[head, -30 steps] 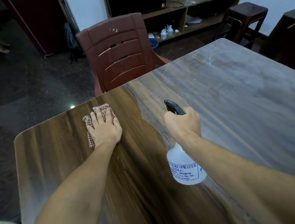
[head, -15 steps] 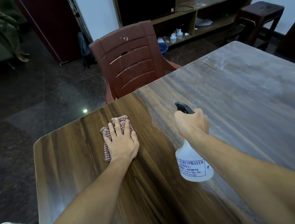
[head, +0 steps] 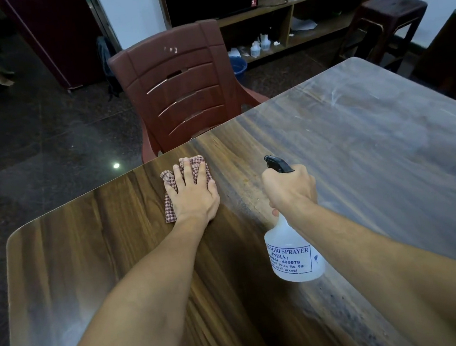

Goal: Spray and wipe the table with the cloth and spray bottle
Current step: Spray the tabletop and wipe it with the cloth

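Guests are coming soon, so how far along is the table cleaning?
Under half, by appearance. Done: the left-middle band of the table looks dark and streak-free. In hand: the left hand presses the checked cloth flat near the far edge, while the right hand grips the spray bottle, nozzle aimed forward. Left: the right and far stretch shows a pale, smeared haze.

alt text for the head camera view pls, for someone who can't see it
A person's left hand presses a checked cloth flat on a wooden table, while the right hand grips a clear spray bottle. A brown plastic chair stands at the table's far edge.
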